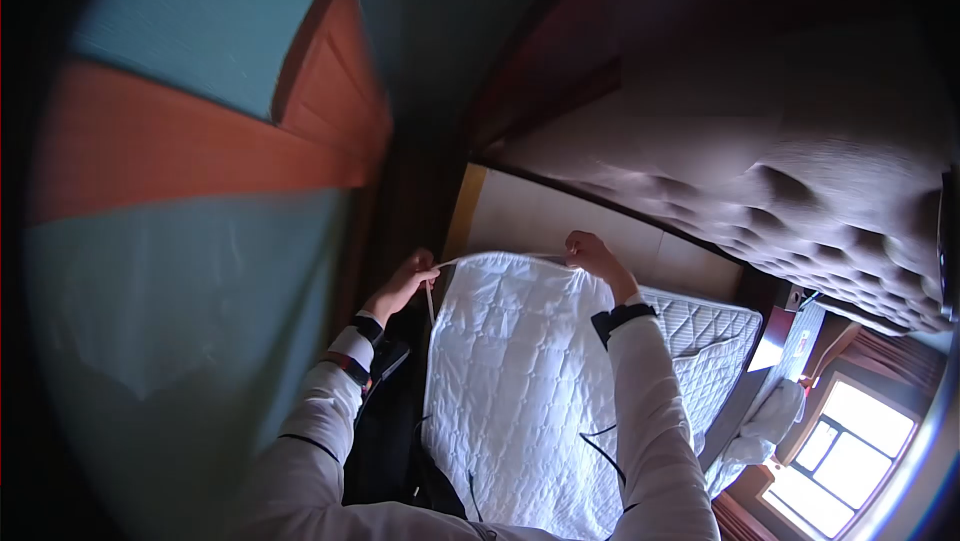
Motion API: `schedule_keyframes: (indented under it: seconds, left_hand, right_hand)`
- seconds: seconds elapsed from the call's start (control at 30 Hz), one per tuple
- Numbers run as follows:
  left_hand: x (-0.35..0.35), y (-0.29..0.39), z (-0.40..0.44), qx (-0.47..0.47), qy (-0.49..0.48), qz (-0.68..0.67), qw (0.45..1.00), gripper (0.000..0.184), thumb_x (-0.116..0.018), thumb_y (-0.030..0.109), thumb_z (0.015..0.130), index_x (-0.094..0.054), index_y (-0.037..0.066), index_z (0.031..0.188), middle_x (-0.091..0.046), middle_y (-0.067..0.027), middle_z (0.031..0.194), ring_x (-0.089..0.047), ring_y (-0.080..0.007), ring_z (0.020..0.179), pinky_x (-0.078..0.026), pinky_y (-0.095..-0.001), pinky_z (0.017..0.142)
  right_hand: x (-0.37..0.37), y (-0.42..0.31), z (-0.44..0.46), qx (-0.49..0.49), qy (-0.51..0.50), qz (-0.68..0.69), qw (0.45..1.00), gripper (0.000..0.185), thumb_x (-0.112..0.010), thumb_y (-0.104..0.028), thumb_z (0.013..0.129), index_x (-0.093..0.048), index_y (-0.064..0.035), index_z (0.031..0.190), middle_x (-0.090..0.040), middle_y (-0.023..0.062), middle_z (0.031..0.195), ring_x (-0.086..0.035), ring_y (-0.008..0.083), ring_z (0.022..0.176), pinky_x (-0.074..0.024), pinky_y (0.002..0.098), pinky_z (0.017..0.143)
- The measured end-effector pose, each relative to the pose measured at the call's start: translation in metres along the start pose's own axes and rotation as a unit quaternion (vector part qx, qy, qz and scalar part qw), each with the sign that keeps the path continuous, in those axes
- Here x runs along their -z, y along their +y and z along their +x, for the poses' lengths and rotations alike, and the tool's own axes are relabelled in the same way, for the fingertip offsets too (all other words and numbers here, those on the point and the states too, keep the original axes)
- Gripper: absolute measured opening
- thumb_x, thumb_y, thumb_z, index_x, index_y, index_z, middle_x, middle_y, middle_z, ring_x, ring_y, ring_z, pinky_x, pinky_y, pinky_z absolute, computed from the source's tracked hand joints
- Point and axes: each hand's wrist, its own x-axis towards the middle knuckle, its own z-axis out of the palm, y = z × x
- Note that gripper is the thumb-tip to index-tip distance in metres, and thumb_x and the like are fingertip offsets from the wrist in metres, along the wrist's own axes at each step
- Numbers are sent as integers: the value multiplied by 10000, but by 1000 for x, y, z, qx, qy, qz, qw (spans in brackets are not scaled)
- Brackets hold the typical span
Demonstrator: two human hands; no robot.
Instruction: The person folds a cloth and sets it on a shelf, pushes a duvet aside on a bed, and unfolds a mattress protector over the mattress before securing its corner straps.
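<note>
A white quilted mattress pad (520, 361) spreads out in front of me, its far edge raised between my hands. At its far left corner, my left hand (405, 281) pinches a thin pale strap (431, 301) that runs along the pad's edge. My right hand (597, 256) is closed at the far edge on the right, fingers curled on the pad's border. Under and to the right of the pad lies a quilted mattress (715, 331), partly covered.
A tufted headboard (780, 191) rises at the upper right, with a pale panel (570, 216) below it. An orange-brown wooden piece (200, 141) stands at left. White bedding (770, 416) and a bright window (850, 446) are at lower right. Dark cords hang near my arms.
</note>
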Motion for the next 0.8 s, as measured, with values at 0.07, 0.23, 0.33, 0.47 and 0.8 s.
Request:
schedule_keyframes:
  seconds: [0.07, 0.23, 0.33, 0.47, 0.8]
  left_hand:
    - [20, -34, 2, -28, -10, 98, 995, 84, -582, 18, 844, -514, 66, 845, -511, -7, 760, -536, -112, 738, -441, -272, 672]
    - [24, -61, -4, -138, 56, 347, 926, 186, -522, 6, 866, -615, 54, 1019, -626, -109, 966, -609, -243, 937, -470, -343, 828]
    - [16, -68, 7, -175, 77, 459, 868, 329, -482, 34, 895, -587, 102, 1200, -576, -189, 1171, -551, -361, 1121, -448, -383, 930]
    - [23, -110, 36, -94, 48, 419, 902, 399, -468, 88, 919, -492, 117, 1316, -518, -176, 1311, -503, -336, 1213, -418, -380, 999]
    - [34, -143, 49, 18, 4, 346, 938, 527, -565, 156, 899, -400, 92, 1394, -463, -191, 1386, -433, -305, 1301, -348, -383, 1074]
  right_hand:
    - [-2, 1, 13, -27, -81, -34, 996, 120, -649, -21, 669, -597, -44, 774, -591, 51, 733, -563, 154, 702, -468, 304, 626]
    - [-14, -7, 46, 11, -92, -255, 963, 100, -634, -39, 730, -689, -118, 755, -660, 90, 821, -642, 263, 807, -509, 358, 744]
    - [-23, 2, 67, -10, -146, -358, 922, 105, -625, -80, 770, -709, -144, 776, -674, 90, 888, -649, 289, 871, -515, 395, 782]
    - [-39, 7, 83, -25, -216, -347, 912, 203, -611, -74, 782, -667, -161, 957, -657, 90, 966, -624, 275, 939, -485, 371, 825]
    - [-72, -6, 128, -36, -300, -412, 860, 264, -458, -206, 918, -599, -172, 1139, -627, 71, 1077, -575, 226, 1033, -431, 331, 929]
